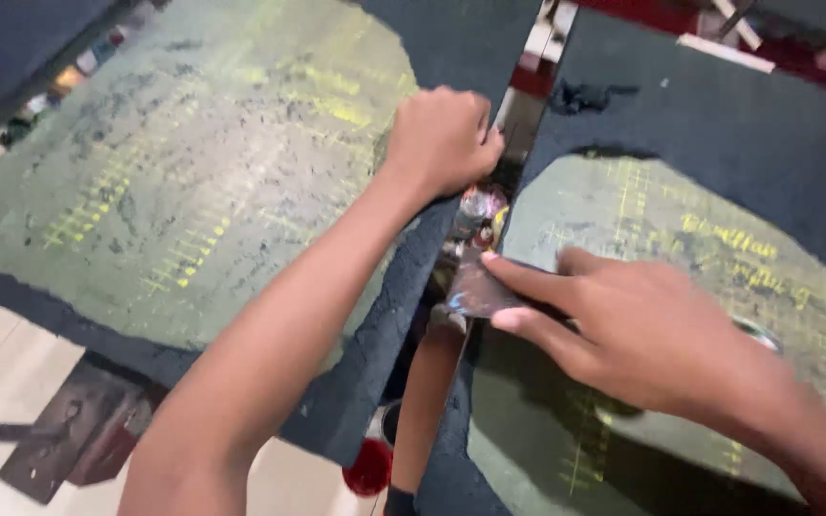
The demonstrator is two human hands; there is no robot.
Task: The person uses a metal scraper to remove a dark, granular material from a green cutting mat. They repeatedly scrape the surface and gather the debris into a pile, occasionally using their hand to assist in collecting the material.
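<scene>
Head view: the person is working at the gap between two dark blue felt-covered boards with worn green gridded cutting mats. The left hand (444,139) is closed into a fist at the edge of the left board (193,182), gripping something hidden; what, cannot tell. The right hand (642,330) is pressing flat, fingers together, on a small shiny wrapper-like piece (475,287) at the inner edge of the right board (719,124). Step looks like pinning that piece down. No containers visible; a red round object (370,468) is lying on the floor below.
</scene>
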